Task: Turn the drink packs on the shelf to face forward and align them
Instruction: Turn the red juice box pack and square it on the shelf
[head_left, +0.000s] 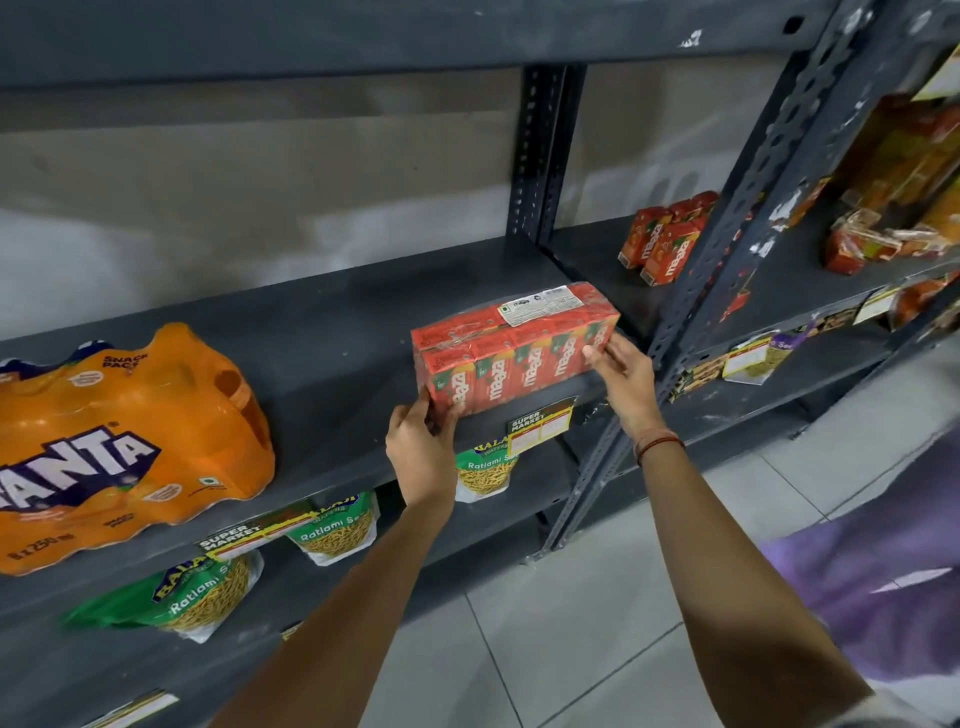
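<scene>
A red shrink-wrapped pack of Maaza juice cartons (514, 345) stands at the front edge of the dark grey shelf (332, 332), its printed faces turned toward me. My left hand (422, 452) grips the pack's lower left corner. My right hand (626, 376) presses on its right end with fingers spread. An orange Fanta multipack (119, 447) lies on the same shelf at the far left, label facing forward. Loose Maaza cartons (665, 241) stand deeper on the neighbouring shelf to the right.
A perforated steel upright (711, 270) divides the two shelf bays just right of the pack. Green Ratlami Sev snack bags (332, 530) hang on the shelf below. Price tags (540, 426) clip to the shelf edge. More red packets (872, 244) sit on the far right.
</scene>
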